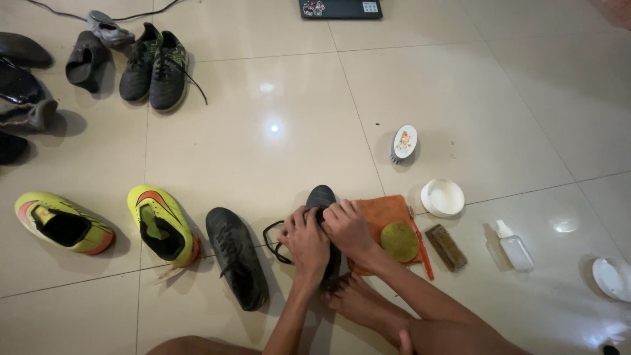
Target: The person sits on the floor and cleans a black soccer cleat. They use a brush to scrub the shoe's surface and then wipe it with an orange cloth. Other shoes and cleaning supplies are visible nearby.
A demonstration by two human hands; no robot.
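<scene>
Head view: both hands — left hand [305,240] and right hand [347,227] — are closed on the black shoe [321,198] and its lace [271,238] beside the orange cloth [388,209]; judged best practice — pull lace evenly, with the brush [403,142] beyond.

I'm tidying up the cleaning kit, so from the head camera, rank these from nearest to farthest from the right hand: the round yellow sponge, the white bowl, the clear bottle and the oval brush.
From the right hand:
1. Round yellow sponge, just to its right on the orange cloth.
2. White bowl, farther right, slightly up.
3. Oval brush, up and right, on bare tile.
4. Clear bottle, far right.
</scene>
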